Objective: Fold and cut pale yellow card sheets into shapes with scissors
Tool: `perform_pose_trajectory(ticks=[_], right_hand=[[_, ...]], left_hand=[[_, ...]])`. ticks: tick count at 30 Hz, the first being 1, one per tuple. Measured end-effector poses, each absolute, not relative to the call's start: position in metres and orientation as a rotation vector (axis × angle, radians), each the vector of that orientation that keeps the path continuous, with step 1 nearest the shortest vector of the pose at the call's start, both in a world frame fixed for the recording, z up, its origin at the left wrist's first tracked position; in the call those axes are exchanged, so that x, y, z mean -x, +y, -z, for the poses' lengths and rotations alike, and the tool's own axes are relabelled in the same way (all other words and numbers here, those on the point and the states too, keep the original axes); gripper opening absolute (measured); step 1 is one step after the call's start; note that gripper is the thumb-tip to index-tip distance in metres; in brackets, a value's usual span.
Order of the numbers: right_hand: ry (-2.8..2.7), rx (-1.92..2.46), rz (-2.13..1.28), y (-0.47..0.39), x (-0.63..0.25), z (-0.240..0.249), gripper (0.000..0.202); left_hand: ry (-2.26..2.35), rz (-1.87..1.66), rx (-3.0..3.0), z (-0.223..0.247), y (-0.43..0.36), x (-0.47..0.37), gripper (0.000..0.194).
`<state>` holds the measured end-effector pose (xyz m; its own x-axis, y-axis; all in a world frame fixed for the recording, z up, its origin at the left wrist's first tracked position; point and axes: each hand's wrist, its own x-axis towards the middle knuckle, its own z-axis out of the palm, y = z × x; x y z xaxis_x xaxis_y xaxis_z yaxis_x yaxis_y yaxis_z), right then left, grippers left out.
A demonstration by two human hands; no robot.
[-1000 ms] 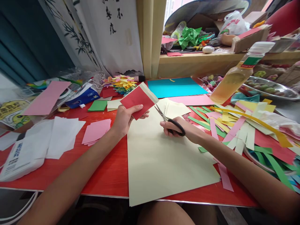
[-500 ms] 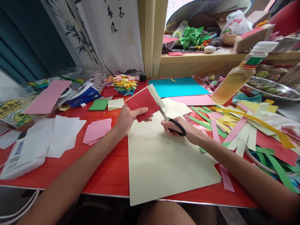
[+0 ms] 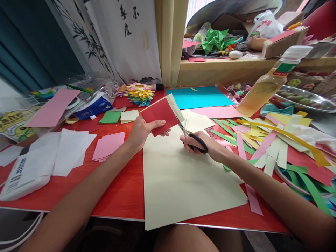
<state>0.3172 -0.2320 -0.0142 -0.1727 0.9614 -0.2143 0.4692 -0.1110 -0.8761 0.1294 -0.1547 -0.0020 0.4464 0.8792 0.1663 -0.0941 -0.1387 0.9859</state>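
— Scissors (image 3: 193, 138) sit in our right hand (image 3: 203, 145), fingers curled through the black loops, blades at the edge of the red paper (image 3: 160, 114). Our left hand (image 3: 141, 133) pinches that paper above the surface (image 3: 123, 190).

— We think the thin, floppy sheet could bend, so the cut goes crooked. Our thumb is close too!

— The cream sheet (image 3: 183, 178) below is smooth and flat.

A home craft corner. The red wooden worktop (image 3: 126, 196) is strewn with coloured paper strips (image 3: 273, 147). Behind it hang a white ink-painted scroll (image 3: 126, 38) and a cluttered wooden windowsill (image 3: 236, 68).
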Motion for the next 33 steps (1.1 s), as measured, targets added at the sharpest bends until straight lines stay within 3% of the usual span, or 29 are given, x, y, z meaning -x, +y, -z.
perform_pose_trajectory(ticks=[33], right_hand=[[-1.652,1.616,-1.253,-0.235,-0.311,0.007,0.053]], left_hand=[[0.759,-0.991,-1.462,-0.001,-0.155,-0.127,0.016]])
